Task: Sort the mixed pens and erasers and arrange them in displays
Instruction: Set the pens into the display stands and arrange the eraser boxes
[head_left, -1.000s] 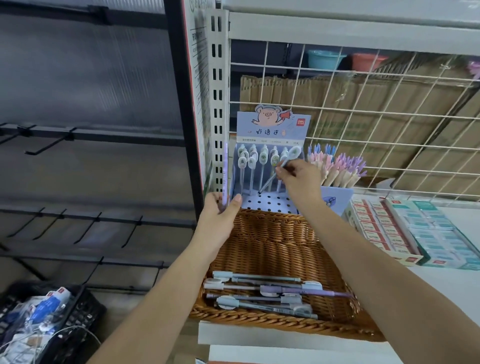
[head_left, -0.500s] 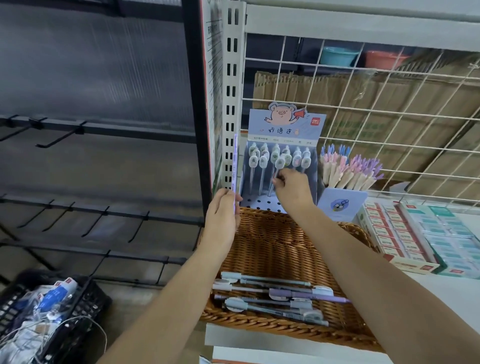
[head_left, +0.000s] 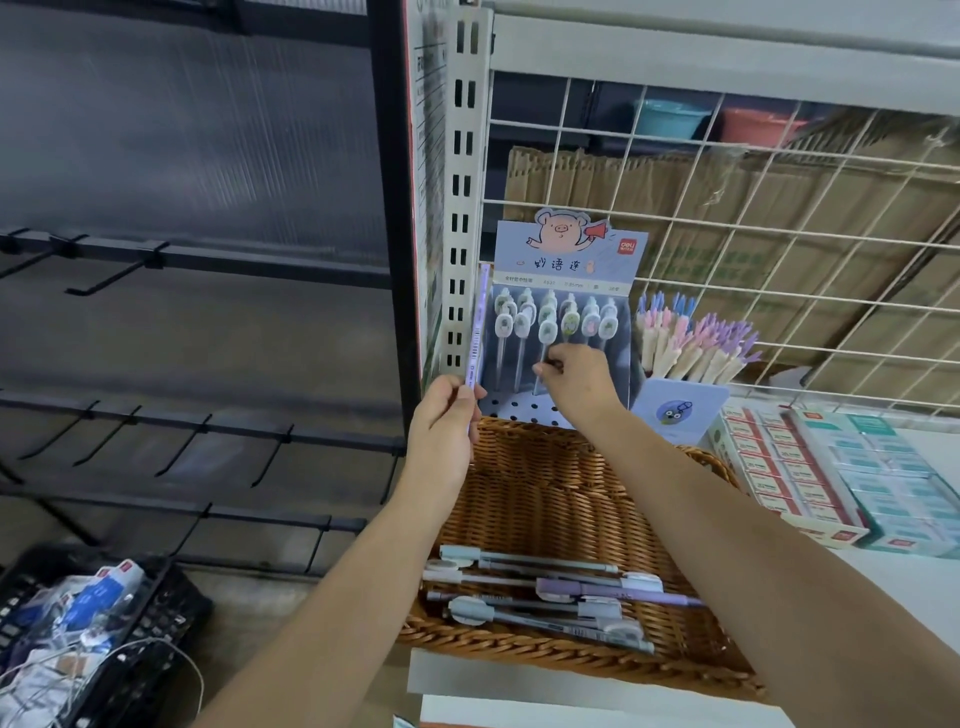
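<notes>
A blue pen display stand (head_left: 566, 270) with a pig header holds several upright pens with oval caps. My right hand (head_left: 579, 379) pinches the shaft of one pen (head_left: 543, 343) standing in the stand's perforated base. My left hand (head_left: 447, 426) holds a purple pen (head_left: 477, 327) upright beside the stand's left edge. Below, a wicker basket (head_left: 545, 467) contains several loose pens (head_left: 545, 592) lying flat near its front.
A cup of pastel pens (head_left: 691, 343) stands right of the stand. Boxes of erasers (head_left: 810, 467) lie on the white shelf at right. Wire grid backing (head_left: 779, 234) and a slotted upright (head_left: 462, 208) frame the shelf. A black crate (head_left: 104, 634) of packets sits lower left.
My right hand has lowered the pen into the stand until it stands among the others. My left hand keeps the purple pen upright. The view has shifted slightly.
</notes>
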